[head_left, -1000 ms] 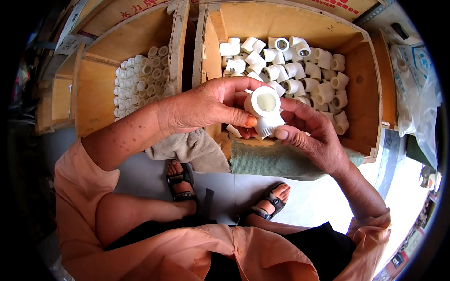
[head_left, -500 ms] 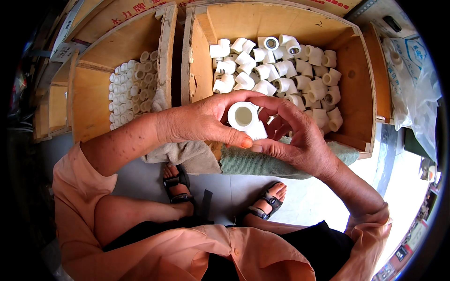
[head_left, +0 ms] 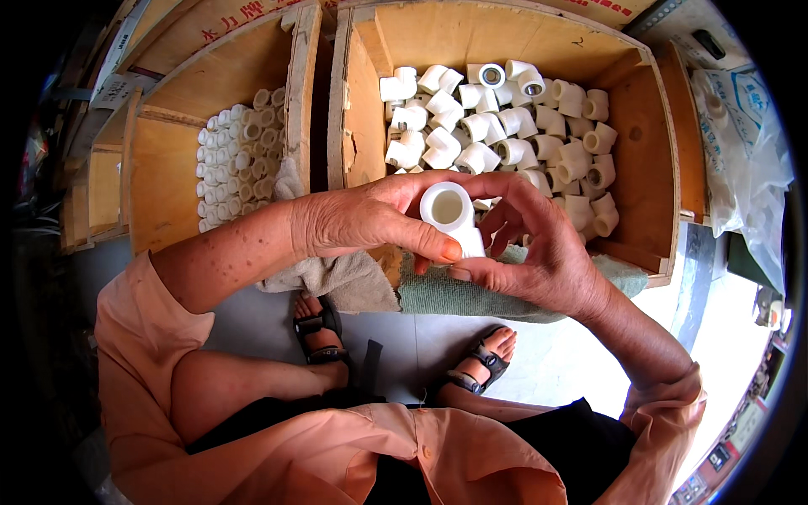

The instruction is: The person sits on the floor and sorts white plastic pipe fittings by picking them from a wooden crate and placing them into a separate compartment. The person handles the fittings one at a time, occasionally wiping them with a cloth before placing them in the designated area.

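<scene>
We are grasping a white fitting (head_left: 452, 220) in both hands, just off the middle of the view toward one o'clock. Our left hand (head_left: 362, 220) is pinching it from nine o'clock, the thumb pressing along the near side and the index finger curling behind the far rim; the gap between them is staying only as wide as the fitting. Our right hand (head_left: 547, 252) is holding a looser, wider arch, its thumb tip meeting the lower end while the index finger is bending over toward the far rim. How hard either hand is squeezing, we cannot tell.

The fitting's round mouth is facing up toward us, and its long axis is running from eleven to five o'clock, the lower end partly hiding behind our thumbs. Its plastic is looking smooth and matt, with a thick-walled ring around the opening.

At one o'clock a large wooden box (head_left: 505, 34) is holding a heap of white elbow fittings (head_left: 484, 128), some showing grey metal inside. At ten o'clock a second wooden box (head_left: 227, 80) is holding smaller white fittings (head_left: 244, 151). A rumpled grey cloth (head_left: 337, 282) is hanging at eight o'clock, a ribbed green cloth (head_left: 488, 295) at four.
</scene>
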### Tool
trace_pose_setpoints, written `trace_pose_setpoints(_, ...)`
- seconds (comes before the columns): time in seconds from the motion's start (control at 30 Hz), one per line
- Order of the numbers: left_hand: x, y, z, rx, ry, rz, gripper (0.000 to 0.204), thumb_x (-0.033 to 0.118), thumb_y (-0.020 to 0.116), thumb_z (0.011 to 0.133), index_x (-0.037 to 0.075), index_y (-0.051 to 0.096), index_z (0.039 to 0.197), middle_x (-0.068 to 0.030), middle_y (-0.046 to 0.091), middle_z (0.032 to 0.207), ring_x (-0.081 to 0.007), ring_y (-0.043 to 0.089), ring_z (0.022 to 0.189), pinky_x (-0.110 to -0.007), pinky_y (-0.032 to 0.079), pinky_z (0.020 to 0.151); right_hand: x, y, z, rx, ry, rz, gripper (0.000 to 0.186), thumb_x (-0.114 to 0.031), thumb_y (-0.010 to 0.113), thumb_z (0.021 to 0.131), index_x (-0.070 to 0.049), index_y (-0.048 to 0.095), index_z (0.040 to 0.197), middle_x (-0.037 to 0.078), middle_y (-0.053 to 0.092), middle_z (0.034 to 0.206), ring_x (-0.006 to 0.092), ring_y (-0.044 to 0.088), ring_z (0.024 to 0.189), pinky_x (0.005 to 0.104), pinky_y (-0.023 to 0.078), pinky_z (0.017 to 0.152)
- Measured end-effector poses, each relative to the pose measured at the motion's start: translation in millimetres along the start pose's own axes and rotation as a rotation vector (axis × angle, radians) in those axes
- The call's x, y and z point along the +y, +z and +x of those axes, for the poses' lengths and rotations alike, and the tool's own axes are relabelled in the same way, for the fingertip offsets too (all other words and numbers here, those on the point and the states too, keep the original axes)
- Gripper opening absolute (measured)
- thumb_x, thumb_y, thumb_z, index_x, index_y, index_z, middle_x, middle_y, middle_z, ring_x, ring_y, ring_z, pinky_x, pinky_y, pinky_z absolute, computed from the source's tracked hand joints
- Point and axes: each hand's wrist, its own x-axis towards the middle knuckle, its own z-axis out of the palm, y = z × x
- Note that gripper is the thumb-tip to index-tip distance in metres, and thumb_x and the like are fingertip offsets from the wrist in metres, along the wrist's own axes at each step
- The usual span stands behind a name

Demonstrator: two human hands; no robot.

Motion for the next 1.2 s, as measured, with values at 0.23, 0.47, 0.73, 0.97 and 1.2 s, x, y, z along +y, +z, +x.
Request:
trace_pose_setpoints(0.23,-15.0,-6.1,9.0,0.093,0.054,0.007,0.061,0.023,0.068,0.090,0.003,0.038,0.139,-0.0056,0.058,0.116,-0.0134,0.057,0.104,-0.029,0.050,0.084,1.8,0.3,2.9,0.130,-0.032,-0.192,0.065,-0.018,0.085,0.069,-0.005,0.049,0.122,0.008,0.053,0.105,0.0126,0.058,0.073,0.0258,0.053,0.063)
trace_pose_setpoints(0.47,-14.0,-2.9,10.9,0.107,0.033,0.042,0.056,0.023,0.066,0.091,0.002,0.040,0.136,-0.0075,0.058,0.116,-0.0142,0.059,0.102,-0.029,0.051,0.083,7.8,-2.4,4.2,0.118,-0.078,-0.348,0.064,-0.022,0.083,0.070,-0.005,0.049,0.122,0.010,0.052,0.110,0.0220,0.061,0.083,0.0315,0.055,0.070)
trace_pose_setpoints(0.73,-15.2,-8.6,9.8,0.098,0.002,-0.059,0.048,0.023,0.062,0.093,0.000,0.044,0.131,-0.0105,0.059,0.115,-0.0174,0.061,0.100,-0.032,0.052,0.082,4.4,-9.1,4.8,0.045,-0.043,-0.245,0.076,-0.023,0.086,0.068,-0.007,0.048,0.132,0.009,0.051,0.123,0.0165,0.059,0.090,0.0258,0.052,0.068)
trace_pose_setpoints(0.97,-13.1,-15.8,9.8,0.004,-0.030,-0.168,0.041,0.028,0.052,0.094,0.000,0.051,0.124,-0.0115,0.060,0.115,-0.0202,0.060,0.102,-0.035,0.051,0.083,-4.4,-18.3,5.2,0.018,-0.256,-0.606,0.077,-0.022,0.082,0.070,-0.011,0.043,0.136,0.010,0.050,0.129,0.0278,0.065,0.098,0.0348,0.058,0.073)
trace_pose_setpoints(1.2,-13.6,-7.2,12.5,0.109,0.012,-0.138,0.046,0.027,0.058,0.093,0.002,0.047,0.131,-0.0079,0.057,0.117,-0.0173,0.057,0.104,-0.034,0.051,0.084,4.3,-16.7,3.1,0.097,-0.210,-0.394,0.071,-0.022,0.078,0.075,-0.011,0.045,0.136,0.012,0.051,0.127,0.0266,0.063,0.102,0.0356,0.058,0.077)
